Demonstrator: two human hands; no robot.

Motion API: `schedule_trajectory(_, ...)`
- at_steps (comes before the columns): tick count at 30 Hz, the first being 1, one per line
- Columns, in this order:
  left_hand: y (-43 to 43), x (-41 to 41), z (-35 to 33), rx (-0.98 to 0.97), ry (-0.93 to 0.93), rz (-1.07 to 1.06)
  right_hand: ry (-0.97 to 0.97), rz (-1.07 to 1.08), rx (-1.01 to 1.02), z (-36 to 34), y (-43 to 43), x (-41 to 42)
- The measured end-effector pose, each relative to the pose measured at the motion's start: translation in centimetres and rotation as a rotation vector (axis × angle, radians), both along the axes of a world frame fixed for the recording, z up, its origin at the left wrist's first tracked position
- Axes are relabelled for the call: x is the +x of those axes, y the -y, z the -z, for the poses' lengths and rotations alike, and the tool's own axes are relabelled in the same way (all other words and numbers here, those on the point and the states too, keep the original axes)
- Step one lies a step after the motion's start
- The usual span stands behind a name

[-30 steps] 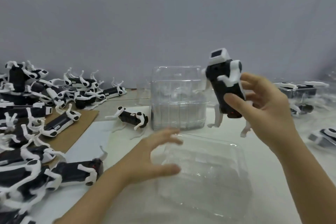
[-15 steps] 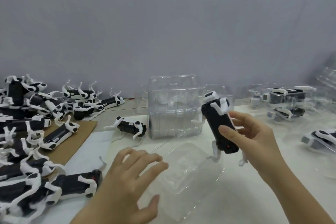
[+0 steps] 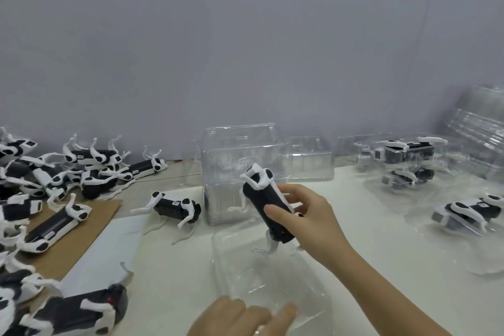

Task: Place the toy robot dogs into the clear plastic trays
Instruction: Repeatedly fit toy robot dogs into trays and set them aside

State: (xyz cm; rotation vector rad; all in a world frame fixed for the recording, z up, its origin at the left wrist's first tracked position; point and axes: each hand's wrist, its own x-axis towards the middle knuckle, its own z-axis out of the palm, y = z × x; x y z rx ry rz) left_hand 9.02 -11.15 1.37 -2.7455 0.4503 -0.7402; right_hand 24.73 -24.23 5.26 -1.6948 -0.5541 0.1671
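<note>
My right hand [image 3: 308, 215] grips a black-and-white toy robot dog [image 3: 266, 202], tilted with its head up and its rear legs hanging just above the far end of a clear plastic tray [image 3: 261, 273] that lies on the white table in front of me. My left hand [image 3: 240, 316] rests with relaxed fingers on the tray's near edge at the bottom of the view. The tray holds nothing.
A tall stack of clear trays [image 3: 240, 172] stands behind the held dog. One loose dog [image 3: 174, 206] lies left of the stack, and a pile of dogs [image 3: 54, 185] covers the left side and a cardboard sheet [image 3: 90, 229]. Trays with dogs [image 3: 406, 161] sit at the right.
My right hand has brought the dog down and nearer, toward the tray's far end. My left hand has slid back toward me along the tray. The view has tilted upward.
</note>
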Motion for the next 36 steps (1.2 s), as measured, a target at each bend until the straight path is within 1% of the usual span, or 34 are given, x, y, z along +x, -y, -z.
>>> schedule_trajectory(1,0.3,0.7,-0.3,0.017,0.028,-0.039,0.014,-0.014,0.001,0.1,-0.1,-0.1)
schedule_trajectory(2,0.2,0.8,-0.7,-0.022,0.007,-0.057,0.024,-0.022,0.009,0.2,-0.1,-0.1)
schedule_trajectory(3,0.0,1.1,-1.0,-0.103,0.025,0.034,0.028,-0.025,0.024,0.3,0.1,-0.2)
schedule_trajectory(4,-0.5,1.0,-1.2,-0.252,0.023,0.121,0.028,-0.020,0.039,0.4,0.4,-0.2)
schedule_trajectory(5,-1.5,1.0,-1.0,-0.343,0.058,0.218,0.027,-0.012,0.049,0.4,0.8,-0.1)
schedule_trajectory(6,-2.6,0.8,-1.0,-0.400,0.077,0.258,0.026,-0.002,0.053,0.5,1.2,0.0)
schedule_trajectory(7,-3.7,0.8,-0.8,-0.426,0.091,0.234,0.022,0.006,0.054,0.5,1.6,0.1)
schedule_trajectory(10,-5.9,1.4,-0.2,-0.376,0.019,0.053,0.012,0.015,0.020,0.4,2.3,0.3)
schedule_trajectory(11,-6.0,1.3,0.2,-0.381,0.035,0.042,0.023,-0.007,0.003,0.3,2.6,0.4)
schedule_trajectory(13,-5.7,1.4,0.9,-0.373,0.124,0.041,0.063,-0.094,-0.039,0.2,3.1,0.5)
schedule_trajectory(15,-4.8,1.4,1.4,-0.337,0.233,0.034,0.112,-0.187,-0.133,0.2,3.4,0.5)
schedule_trajectory(17,-4.0,1.1,1.6,-0.328,0.276,0.028,0.149,-0.255,-0.243,0.3,3.3,0.5)
schedule_trajectory(18,-3.7,0.9,1.7,-0.372,0.265,0.031,0.161,-0.277,-0.281,0.3,3.1,0.5)
schedule_trajectory(19,-3.7,0.7,1.9,-0.463,0.253,0.019,0.170,-0.291,-0.310,0.3,2.9,0.6)
schedule_trajectory(21,-4.3,0.6,2.0,-0.754,0.170,-0.065,0.194,-0.320,-0.365,0.1,2.5,0.7)
schedule_trajectory(23,-5.8,0.9,2.6,-1.056,-0.032,-0.089,0.222,-0.358,-0.418,-0.1,2.0,0.9)
schedule_trajectory(24,-6.3,1.1,2.8,-1.186,-0.167,-0.055,0.236,-0.375,-0.441,-0.2,1.9,1.0)
schedule_trajectory(25,-6.8,1.4,3.1,-1.276,-0.280,-0.010,0.249,-0.390,-0.463,-0.4,1.7,1.1)
schedule_trajectory(26,-7.0,1.6,3.2,-1.324,-0.354,0.038,0.280,-0.403,-0.494,-0.6,1.7,1.2)
schedule_trajectory(27,-7.1,1.8,3.6,-1.344,-0.387,0.072,0.333,-0.409,-0.545,-0.9,1.6,1.3)
schedule_trajectory(32,-6.8,1.8,4.3,-1.340,-0.364,0.043,0.628,-0.464,-0.809,-1.4,0.8,1.1)
schedule_trajectory(36,-6.9,1.7,4.4,-1.333,-0.360,0.039,0.791,-0.485,-0.867,0.0,-0.5,0.4)
